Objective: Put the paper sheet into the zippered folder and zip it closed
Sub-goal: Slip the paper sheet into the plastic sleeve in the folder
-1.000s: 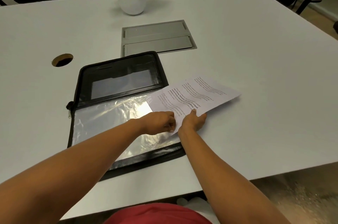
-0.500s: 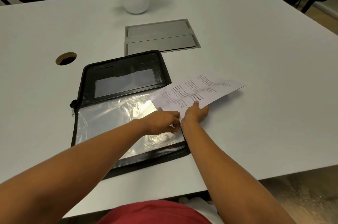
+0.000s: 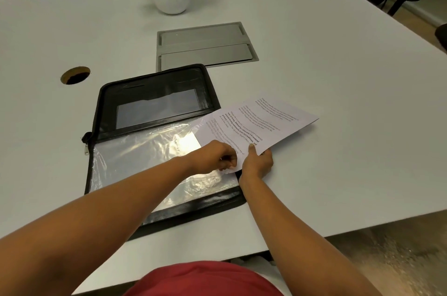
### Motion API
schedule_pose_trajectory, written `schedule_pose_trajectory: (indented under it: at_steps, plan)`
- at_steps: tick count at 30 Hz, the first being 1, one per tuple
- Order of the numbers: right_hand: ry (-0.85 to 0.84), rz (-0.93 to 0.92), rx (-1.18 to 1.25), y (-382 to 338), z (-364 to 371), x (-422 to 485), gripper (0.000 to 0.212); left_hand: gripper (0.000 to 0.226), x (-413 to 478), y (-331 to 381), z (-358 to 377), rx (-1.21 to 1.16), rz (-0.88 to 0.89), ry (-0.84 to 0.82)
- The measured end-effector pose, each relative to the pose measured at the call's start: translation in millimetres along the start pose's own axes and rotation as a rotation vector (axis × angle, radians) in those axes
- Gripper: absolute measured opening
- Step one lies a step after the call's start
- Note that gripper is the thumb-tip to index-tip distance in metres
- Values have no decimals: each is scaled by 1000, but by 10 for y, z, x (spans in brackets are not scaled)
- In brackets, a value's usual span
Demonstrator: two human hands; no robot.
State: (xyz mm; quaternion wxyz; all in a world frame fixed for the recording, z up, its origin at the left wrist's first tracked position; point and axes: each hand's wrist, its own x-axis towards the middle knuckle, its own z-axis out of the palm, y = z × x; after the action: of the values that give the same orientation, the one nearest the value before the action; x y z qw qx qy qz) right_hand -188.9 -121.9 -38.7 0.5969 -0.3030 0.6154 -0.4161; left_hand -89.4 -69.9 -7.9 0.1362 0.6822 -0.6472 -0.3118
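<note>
Your right hand (image 3: 257,162) pinches the sheet (image 3: 268,124), its print unreadable; your left hand (image 3: 212,158) curls over the folder (image 3: 154,92), grip unclear.

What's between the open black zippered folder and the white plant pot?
A grey rectangular metal hatch set into the white tabletop, seen in the head view.

The zippered folder (image 3: 154,92) is black leatherette, faintly shiny — its clear plastic sleeve (image 3: 145,158) glossy and crinkled. The paper sheet (image 3: 266,124) over the folder's right edge is matt. Beyond the folder: brushed-metal hatch (image 3: 205,44), smooth matt tabletop (image 3: 338,78).
</note>
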Motion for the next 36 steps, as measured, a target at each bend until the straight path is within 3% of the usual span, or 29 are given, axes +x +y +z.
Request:
schedule_pose_trajectory:
  at_steps: [7,18,21,25,29,36]
  plan:
    - [15,-9,-64,-70,22,77,23,7,-66,-39,85,-137,-69,6]
    - [28,-14,-83,-42,26,65,23,16,-61,-17,138,-196,-140,161]
    - [10,21,-64,-76,30,64,22,21,-161,10,133,-105,-115,254]
    - [-6,37,-58,-91,33,67,22,41,-354,-62,221,155,-102,134]
    - [-72,60,-175,-56,-2,78,25,36,-398,-82,191,297,-48,133]
    - [-330,113,-307,-147,-145,97,32,28,-261,17,50,530,91,30]
